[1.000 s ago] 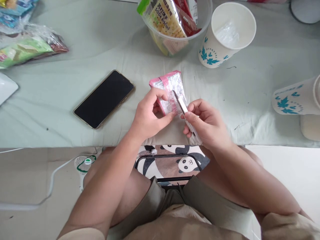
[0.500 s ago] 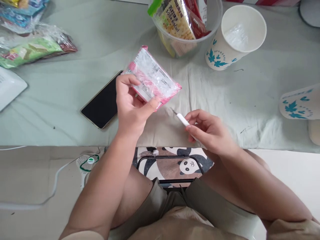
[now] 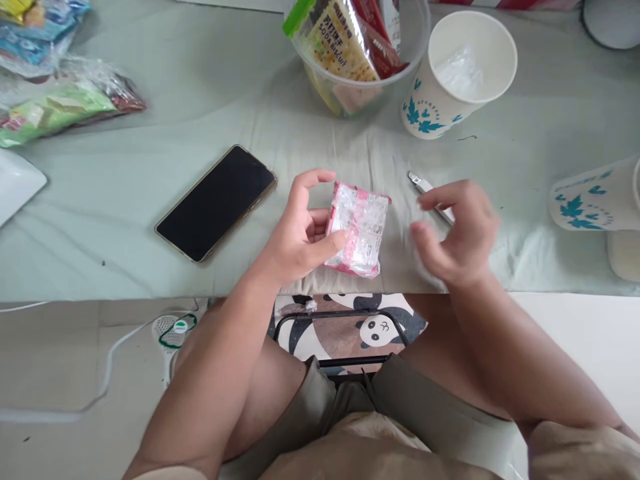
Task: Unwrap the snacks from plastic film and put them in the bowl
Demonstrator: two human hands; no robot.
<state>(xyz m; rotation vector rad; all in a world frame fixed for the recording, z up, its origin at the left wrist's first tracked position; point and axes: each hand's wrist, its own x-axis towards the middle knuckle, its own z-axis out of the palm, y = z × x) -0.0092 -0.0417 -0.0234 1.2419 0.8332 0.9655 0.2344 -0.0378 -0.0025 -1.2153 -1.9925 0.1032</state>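
Observation:
My left hand (image 3: 305,233) is closed on a small pink-and-white plastic packet (image 3: 367,230), thumb on top and fingers at its left side and beneath. The packet is held over the cloth near the table's front edge, its shiny wrapper catching the light. On the cloth to the right lies a slim white utility knife (image 3: 419,181), pointing up and left. Just above and beside it is my right hand (image 3: 457,233), slightly blurred, thumb and index finger apart with nothing between them. It partly hides the knife's lower end.
Left of the packet lies a black phone (image 3: 216,203). At the back stand a clear plastic tub (image 3: 360,87) of snack packs and a paper cup (image 3: 425,110) with clear wrap inside. Another paper cup (image 3: 583,200) lies at right. Bagged snacks (image 3: 65,110) are at far left.
My right hand has let go of the knife, which now lies on the cloth. My left hand has brought the packet down and right, turning it, away from the phone.

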